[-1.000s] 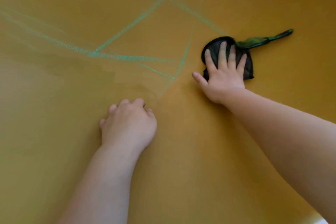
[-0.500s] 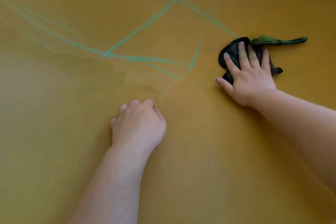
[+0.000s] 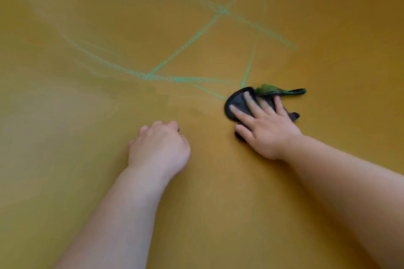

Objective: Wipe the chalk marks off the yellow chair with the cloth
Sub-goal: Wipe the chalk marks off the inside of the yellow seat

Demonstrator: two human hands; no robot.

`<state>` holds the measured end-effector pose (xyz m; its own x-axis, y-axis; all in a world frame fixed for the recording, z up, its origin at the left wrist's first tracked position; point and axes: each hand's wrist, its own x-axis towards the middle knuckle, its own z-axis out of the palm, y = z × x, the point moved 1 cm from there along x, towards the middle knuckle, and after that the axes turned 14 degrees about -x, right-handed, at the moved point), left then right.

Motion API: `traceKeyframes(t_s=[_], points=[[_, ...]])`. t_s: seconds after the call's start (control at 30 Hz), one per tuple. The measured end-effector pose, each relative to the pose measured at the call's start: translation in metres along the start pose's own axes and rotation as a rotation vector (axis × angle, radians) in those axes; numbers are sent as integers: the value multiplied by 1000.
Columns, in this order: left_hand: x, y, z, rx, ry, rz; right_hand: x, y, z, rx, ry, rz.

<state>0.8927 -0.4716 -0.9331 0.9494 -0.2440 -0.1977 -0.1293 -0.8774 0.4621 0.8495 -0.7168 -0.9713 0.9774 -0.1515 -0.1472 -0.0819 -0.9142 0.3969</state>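
The yellow chair surface (image 3: 218, 192) fills the whole view. Green chalk marks (image 3: 185, 46) cross its upper half in several long lines that meet at two corners. A small black cloth (image 3: 237, 101) with a green strip on its far side lies at the lower right end of the marks. My right hand (image 3: 264, 126) presses flat on the cloth with fingers spread, blurred by motion. My left hand (image 3: 159, 146) rests on the chair to the left, fingers curled under, holding nothing.
A fainter, smeared patch (image 3: 140, 102) of the chair lies just below the chalk lines, to the left of the cloth. Both forearms reach in from the bottom edge.
My right hand has slid the cloth leftward and toward me, from the end of the upper right line to the lower chalk corner. The view has shifted. My left hand has stayed put.
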Motion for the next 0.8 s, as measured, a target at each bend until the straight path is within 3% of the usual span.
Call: traceKeyframes(t_s=[0.1,0.2,0.27,0.43,0.57,0.6,0.67,0.73,0.8], points=[[-3,-12,-18,198,-26,34,21,43,1,-76,-32,275],[-15,-37,-41,448,-4,102,30,7,-2,52,-27,356],[-23,-59,-58,600,-35,89,32,-40,-12,196,-28,257],[-40,-103,-98,761,-82,23,7,-160,-52,330,-3,-283],[-45,-119,-104,740,-52,6,-2,-163,-54,284,68,-498],[-42,-122,-103,728,-47,2,8,-146,-48,227,111,-442],[-38,-123,-101,695,-42,-5,35,-96,-34,114,149,-159],[-37,-124,-101,680,-28,10,50,-45,-23,90,63,174],[-37,-126,-101,676,-22,15,55,-28,-17,131,-6,325]])
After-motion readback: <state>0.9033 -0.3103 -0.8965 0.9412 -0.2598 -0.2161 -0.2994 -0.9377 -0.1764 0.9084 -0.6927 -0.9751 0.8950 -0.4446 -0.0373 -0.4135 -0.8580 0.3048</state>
